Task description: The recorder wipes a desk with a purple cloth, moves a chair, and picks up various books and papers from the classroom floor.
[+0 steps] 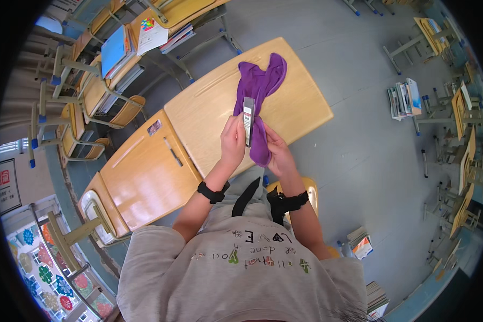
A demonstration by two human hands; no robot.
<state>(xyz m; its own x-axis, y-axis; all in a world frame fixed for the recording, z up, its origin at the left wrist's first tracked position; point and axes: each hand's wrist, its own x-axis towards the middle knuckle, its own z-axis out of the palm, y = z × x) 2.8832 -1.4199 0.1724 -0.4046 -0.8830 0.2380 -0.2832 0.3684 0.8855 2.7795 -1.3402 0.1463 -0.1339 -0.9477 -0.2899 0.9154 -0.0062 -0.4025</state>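
Note:
My left hand (232, 139) grips a narrow dark-edged plastic case (248, 116) with a printed label, held upright over the desk's near edge. A purple cloth (261, 80) lies partly spread on the pale wooden desk (207, 104), and its near end hangs towards me. That near end is between the fingers of my right hand (281, 153), close against the right side of the case. Part of the cloth passes behind the case, where it is hidden.
An adjoining school desk (145, 173) on the left bears a pen (173, 151) and a small picture sticker (154, 128). Books (118, 50) and papers fill desks at upper left. Book stacks (404, 98) stand at right; a chair (312, 193) is beside me.

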